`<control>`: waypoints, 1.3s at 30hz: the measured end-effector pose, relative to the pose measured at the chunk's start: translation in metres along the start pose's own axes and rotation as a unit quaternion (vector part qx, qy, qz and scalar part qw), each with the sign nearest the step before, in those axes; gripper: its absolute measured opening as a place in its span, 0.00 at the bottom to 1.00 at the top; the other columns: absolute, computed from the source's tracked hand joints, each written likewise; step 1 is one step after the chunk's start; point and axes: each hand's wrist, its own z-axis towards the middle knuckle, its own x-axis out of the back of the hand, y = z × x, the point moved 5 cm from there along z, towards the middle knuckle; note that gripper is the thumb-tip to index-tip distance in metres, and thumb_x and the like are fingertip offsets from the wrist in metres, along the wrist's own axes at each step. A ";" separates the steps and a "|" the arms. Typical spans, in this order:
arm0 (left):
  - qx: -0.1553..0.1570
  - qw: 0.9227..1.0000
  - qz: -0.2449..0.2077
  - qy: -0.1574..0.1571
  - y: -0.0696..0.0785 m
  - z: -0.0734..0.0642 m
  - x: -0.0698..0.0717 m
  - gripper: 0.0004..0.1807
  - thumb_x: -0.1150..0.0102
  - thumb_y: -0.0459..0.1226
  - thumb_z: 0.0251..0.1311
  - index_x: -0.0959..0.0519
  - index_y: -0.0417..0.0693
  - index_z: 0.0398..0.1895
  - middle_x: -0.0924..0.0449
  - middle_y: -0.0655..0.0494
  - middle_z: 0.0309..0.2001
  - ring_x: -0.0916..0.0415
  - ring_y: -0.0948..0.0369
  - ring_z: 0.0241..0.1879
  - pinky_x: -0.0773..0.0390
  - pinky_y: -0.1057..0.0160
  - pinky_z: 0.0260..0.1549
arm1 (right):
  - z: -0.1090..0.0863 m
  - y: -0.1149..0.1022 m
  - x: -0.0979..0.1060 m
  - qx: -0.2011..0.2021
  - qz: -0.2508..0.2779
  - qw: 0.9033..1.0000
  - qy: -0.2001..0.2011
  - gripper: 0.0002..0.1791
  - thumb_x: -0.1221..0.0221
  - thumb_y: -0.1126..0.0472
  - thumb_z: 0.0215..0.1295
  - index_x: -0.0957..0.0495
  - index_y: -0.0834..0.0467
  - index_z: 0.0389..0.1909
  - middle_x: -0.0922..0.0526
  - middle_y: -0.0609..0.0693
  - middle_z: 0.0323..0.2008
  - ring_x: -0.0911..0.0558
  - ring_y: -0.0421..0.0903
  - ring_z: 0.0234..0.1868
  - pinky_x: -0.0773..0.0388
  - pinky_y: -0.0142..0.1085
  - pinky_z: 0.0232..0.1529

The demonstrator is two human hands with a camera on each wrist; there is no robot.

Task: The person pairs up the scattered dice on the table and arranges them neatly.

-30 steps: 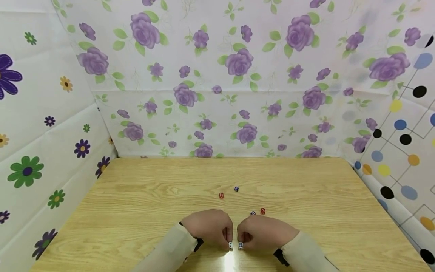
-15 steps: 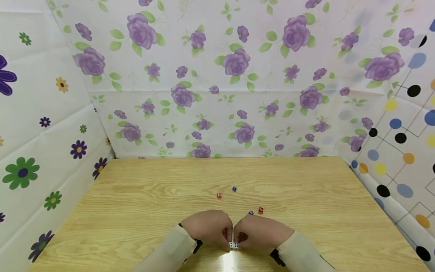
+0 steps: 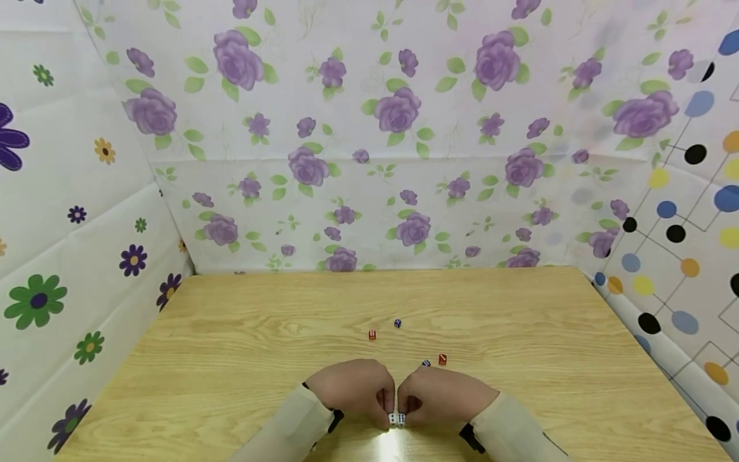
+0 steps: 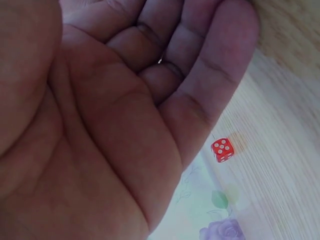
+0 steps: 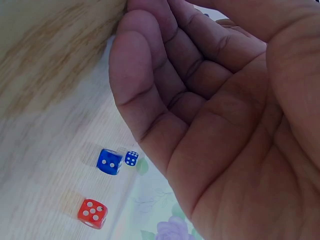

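dice (image 3: 392,419), white, perhaps partly behind fingertips (image 3: 383,421)

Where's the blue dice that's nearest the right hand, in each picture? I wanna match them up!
Head: below the middle, a bit right, peeking just beyond the right hand: that blue die.
Left wrist: not in it.
Right wrist: lower left, the bigger-looking blue die.
Shared landmark: the purple-flowered cloth, low in both wrist views.

Cream L sleeve (image 3: 283,423) & matching R sleeve (image 3: 522,427), ea. w/ a blk strap (image 3: 336,420) nr the end.
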 end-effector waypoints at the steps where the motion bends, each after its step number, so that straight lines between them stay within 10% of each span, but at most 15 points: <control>1: -0.002 1.000 -0.001 0.000 0.000 0.000 0.000 0.10 0.21 0.38 0.50 0.16 0.61 0.23 0.23 0.76 0.24 0.28 0.75 0.24 0.25 0.74 0.28 | 0.000 0.000 0.000 -0.002 0.003 1.000 0.000 0.08 0.30 0.65 0.62 0.14 0.48 0.29 0.20 0.30 0.26 0.23 0.26 0.28 0.23 0.24 0.32; 19: -0.022 0.998 -0.042 0.029 -0.015 -0.003 0.017 0.09 0.27 0.38 0.59 0.19 0.62 0.31 0.22 0.72 0.28 0.27 0.72 0.26 0.23 0.70 0.31 | -0.015 0.021 0.038 -0.006 -0.030 0.997 0.069 0.04 0.32 0.62 0.66 0.17 0.50 0.37 0.22 0.35 0.32 0.26 0.32 0.31 0.25 0.31 0.36; 28: -0.033 0.984 0.036 0.169 -0.028 0.021 0.055 0.06 0.37 0.37 0.71 0.17 0.53 0.47 0.19 0.65 0.42 0.22 0.67 0.41 0.21 0.66 0.44 | -0.027 0.038 0.058 -0.044 -0.091 0.989 0.112 0.05 0.32 0.61 0.66 0.17 0.53 0.40 0.20 0.44 0.35 0.23 0.40 0.34 0.24 0.36 0.36; 39: 0.063 0.971 0.111 0.202 -0.047 0.066 0.063 0.18 0.36 0.36 0.70 0.20 0.53 0.62 0.19 0.52 0.55 0.19 0.56 0.50 0.18 0.58 0.47 | -0.011 0.036 0.046 -0.013 -0.292 0.943 0.158 0.11 0.25 0.62 0.56 0.13 0.48 0.39 0.14 0.41 0.35 0.18 0.42 0.36 0.21 0.41 0.41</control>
